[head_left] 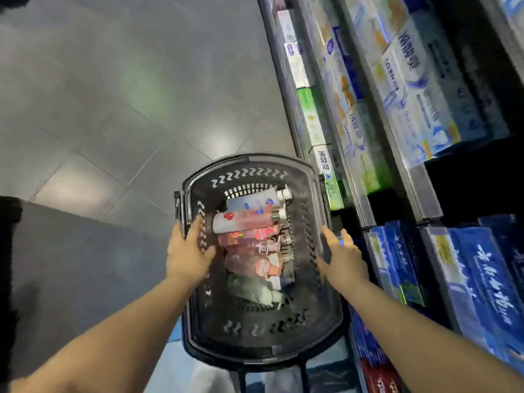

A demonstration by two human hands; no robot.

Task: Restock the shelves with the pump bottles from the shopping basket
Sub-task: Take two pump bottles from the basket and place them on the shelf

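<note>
A black shopping basket (249, 168) stands on the floor below me, beside the shelves. Several pump bottles lie in it side by side: a white one (255, 201) at the far end, a white-and-pink one (241, 222), pink ones (249, 262) and a green one (249, 287) nearest me. My left hand (187, 253) rests on the basket's left rim with straight fingers, holding nothing. My right hand (343, 256) hovers over the right rim, fingers straight and empty.
Shelves (380, 177) run along the right, filled with white, green and blue toothpaste boxes (482, 279). Grey tiled floor (113, 109) spreads to the left. A dark object (8, 251) stands at the left edge.
</note>
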